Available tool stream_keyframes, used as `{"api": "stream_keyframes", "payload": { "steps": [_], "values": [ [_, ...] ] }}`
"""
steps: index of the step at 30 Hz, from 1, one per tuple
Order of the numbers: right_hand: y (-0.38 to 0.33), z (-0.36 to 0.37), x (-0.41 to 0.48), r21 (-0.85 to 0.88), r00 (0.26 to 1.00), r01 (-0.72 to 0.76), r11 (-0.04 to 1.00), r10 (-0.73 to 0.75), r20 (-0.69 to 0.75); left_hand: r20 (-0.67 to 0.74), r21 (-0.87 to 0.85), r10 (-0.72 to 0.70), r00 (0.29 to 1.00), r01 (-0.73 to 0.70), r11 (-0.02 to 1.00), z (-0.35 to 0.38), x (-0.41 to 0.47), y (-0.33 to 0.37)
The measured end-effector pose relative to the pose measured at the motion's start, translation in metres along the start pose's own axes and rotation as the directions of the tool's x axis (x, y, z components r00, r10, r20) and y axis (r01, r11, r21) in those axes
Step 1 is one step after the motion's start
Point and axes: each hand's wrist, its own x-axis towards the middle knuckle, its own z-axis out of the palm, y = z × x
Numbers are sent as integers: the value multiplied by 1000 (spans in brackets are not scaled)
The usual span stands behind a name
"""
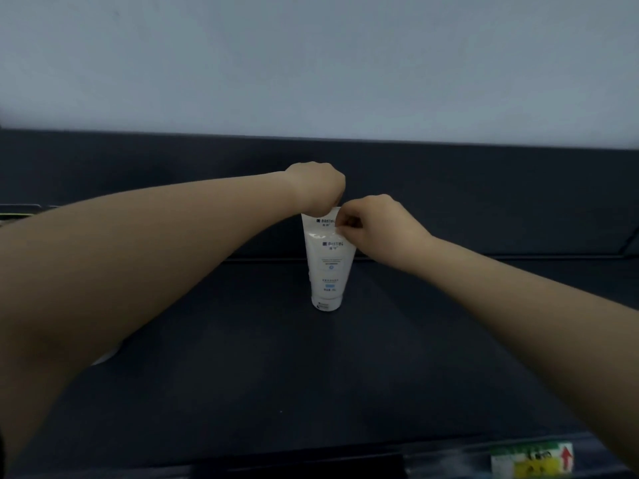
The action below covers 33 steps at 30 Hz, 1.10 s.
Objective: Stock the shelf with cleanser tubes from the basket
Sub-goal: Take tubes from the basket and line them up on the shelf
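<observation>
Two white cleanser tubes stand cap-down, one right behind the other, in the middle of the dark shelf (242,357). The front tube (330,271) shows its full label and white cap. Only the top of the rear tube (320,221) shows above it. My left hand (316,184) reaches over from the left and grips the rear tube's top edge from above. My right hand (377,223) pinches the upper right edge of the front tube. The basket is out of view.
The shelf has a dark back panel (484,195) under a pale wall. A green and yellow price label (532,459) with a red arrow sits on the front rail at the lower right. Something white (107,356) peeks out under my left forearm.
</observation>
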Motion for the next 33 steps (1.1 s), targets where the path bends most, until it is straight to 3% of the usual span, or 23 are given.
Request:
{"api": "stream_keyframes", "payload": {
  "steps": [21,33],
  "values": [
    [-1,2,-3,66,999,-44,997,42,18,80,-1,13,997,-13,1000,-2,-1,4],
    [8,-5,-10,100,991,-112,989,119,-60,90,11,27,996,-28,1000,-10,-21,4]
  ]
}}
